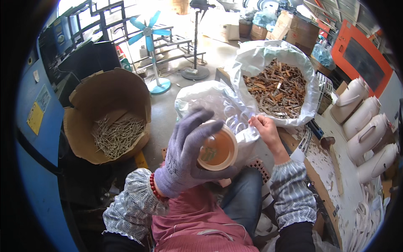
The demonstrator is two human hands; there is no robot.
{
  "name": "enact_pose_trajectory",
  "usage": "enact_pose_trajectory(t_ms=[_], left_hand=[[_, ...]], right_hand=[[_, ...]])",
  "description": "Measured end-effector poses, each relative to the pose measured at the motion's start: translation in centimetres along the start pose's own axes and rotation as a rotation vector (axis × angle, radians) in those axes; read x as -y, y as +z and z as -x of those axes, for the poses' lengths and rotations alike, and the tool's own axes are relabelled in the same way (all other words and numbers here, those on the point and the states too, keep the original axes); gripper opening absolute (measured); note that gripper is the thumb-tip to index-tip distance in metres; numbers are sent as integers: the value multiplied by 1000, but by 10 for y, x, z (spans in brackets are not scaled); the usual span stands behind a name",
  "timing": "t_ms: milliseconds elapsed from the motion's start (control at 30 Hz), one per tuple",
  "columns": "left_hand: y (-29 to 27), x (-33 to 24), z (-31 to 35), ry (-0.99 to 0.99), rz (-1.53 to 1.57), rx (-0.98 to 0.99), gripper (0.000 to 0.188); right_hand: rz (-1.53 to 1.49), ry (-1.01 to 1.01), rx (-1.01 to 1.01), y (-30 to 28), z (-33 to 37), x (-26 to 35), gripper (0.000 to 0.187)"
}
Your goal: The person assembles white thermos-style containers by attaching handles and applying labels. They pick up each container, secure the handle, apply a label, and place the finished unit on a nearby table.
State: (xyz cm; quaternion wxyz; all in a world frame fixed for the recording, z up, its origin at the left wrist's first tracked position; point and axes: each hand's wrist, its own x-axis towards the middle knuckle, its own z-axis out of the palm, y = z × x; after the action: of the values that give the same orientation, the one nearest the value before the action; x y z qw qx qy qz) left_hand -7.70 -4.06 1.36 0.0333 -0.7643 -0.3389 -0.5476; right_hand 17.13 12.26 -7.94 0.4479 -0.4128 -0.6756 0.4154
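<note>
My left hand (180, 155), in a purple-grey knit glove, is closed around a round, peach-coloured plastic cup-like part (219, 147) with a pale rim. Its round opening faces up toward me, and a small greenish patch shows inside. My bare right hand (267, 131) has its thumb and fingers pinched together beside a white plastic bag (191, 94). Whatever lies between those fingertips is too small to make out. Several clear plastic rings (235, 119) lie in the bag, just left of the pinched fingers.
A cardboard drum (82, 130) with thin rods stands left. Beyond my right hand, a white sack (308, 113) holds rusty metal strips. On the right-hand bench lies a hammer (333, 166) near several pale kettle-like bodies (350, 105). A blue fan (147, 31) stands ahead; a blue machine (31, 168) borders the left.
</note>
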Motion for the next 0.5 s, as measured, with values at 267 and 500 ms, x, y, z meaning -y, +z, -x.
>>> enact_pose_trajectory(t_ms=[267, 500], left_hand=[[59, -24, -20, 15, 58, 209, 90], [88, -19, -25, 20, 151, 196, 94]], right_hand=[[-456, -268, 99, -36, 108, 135, 20], [-200, -154, 60, -12, 121, 144, 17]])
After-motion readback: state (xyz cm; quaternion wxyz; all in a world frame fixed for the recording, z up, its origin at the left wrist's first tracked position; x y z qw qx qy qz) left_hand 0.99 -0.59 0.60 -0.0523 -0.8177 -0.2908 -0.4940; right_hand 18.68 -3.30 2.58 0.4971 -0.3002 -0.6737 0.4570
